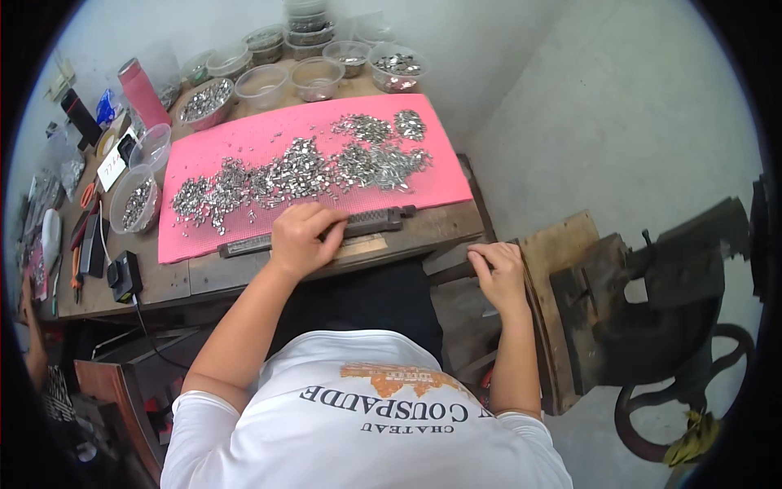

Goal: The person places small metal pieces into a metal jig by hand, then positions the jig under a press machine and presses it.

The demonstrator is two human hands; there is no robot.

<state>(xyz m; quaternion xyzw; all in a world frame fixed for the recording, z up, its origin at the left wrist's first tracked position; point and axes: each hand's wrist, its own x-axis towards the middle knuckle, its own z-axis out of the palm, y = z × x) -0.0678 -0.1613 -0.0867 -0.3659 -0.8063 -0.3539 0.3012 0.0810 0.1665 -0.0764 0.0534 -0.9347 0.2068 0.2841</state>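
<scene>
Wooden workbench (204, 277) carries our pink mat (244, 147) of small metal pieces (301, 171). Our left hand (303, 236) presses the dark bar (358, 224), fingers curled; right hand (497, 273) rests apart on a wooden block (562, 244), loosely open.

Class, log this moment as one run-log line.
left hand: on dark metal bar | right hand: wooden board edge | pink mat: small metal pieces

Left hand (303, 238) rests on dark bar (326, 231) at pink mat (244, 147) edge; right hand (498, 275) grips bench (195, 277) corner.
</scene>
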